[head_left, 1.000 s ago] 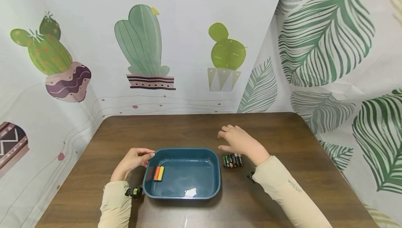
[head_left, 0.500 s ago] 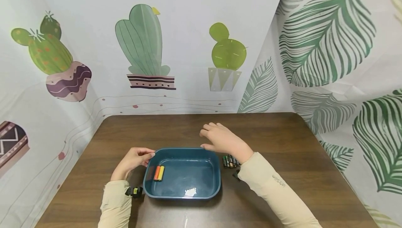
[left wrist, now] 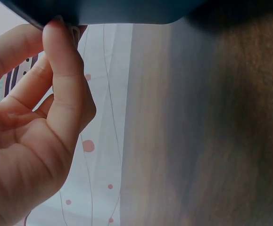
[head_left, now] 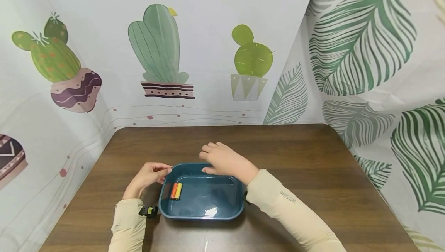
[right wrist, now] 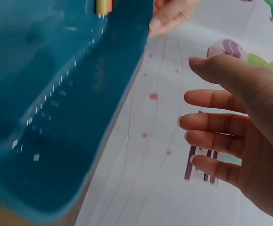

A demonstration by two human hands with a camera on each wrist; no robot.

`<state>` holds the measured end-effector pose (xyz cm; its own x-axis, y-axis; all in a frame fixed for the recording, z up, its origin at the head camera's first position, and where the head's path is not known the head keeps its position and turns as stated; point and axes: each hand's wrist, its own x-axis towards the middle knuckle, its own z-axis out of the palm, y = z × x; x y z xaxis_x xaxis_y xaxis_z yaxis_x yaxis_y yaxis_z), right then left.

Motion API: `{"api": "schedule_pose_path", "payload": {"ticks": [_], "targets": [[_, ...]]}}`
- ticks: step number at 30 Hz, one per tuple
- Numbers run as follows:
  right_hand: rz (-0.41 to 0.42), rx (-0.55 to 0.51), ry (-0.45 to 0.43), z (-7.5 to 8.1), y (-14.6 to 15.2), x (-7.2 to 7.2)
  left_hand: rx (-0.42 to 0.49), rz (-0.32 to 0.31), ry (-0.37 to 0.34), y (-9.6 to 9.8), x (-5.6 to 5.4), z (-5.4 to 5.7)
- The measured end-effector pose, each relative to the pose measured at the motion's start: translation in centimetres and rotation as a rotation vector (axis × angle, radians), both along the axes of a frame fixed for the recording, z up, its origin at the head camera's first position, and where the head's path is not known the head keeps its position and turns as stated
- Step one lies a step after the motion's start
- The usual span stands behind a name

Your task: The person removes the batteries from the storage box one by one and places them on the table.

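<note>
A blue rectangular tray (head_left: 201,218) rests on the table. In it, by the left wall, an orange battery (head_left: 173,191) and a yellow battery (head_left: 178,191) lie side by side. My left hand (head_left: 148,177) pinches the tray's back left corner between thumb and fingers; the left wrist view shows the thumb (left wrist: 63,70) against the rim. Over the tray's back rim hovers my right hand (head_left: 222,161), holding nothing. Its fingers are spread and relaxed in the right wrist view, apart from the tray wall (right wrist: 108,84).
The brown wooden table (head_left: 306,155) extends around the tray on all sides. A wall cloth (head_left: 212,51) printed with cacti hangs behind it. My right sleeve (head_left: 288,205) crosses the table right of the tray, hiding the spot where several dark batteries were seen lying.
My right hand has moved left from above the dark batteries to above the tray's back rim. Its forearm now covers those batteries. The left hand and the tray stay put.
</note>
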<state>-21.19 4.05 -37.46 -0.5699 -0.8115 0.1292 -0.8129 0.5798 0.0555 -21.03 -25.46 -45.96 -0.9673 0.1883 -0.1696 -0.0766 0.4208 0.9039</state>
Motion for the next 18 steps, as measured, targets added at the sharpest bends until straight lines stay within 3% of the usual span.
{"api": "schedule_pose_path", "payload": {"ticks": [7,18], "targets": [[0.025,0.084,-0.006,-0.1,-2.9,0.6,0.0,0.01,-0.005,0.1,0.1,0.0],[0.058,0.129,-0.043,-1.9,-5.8,0.2,0.014,0.007,-0.011,0.1,0.0,0.1]]}}
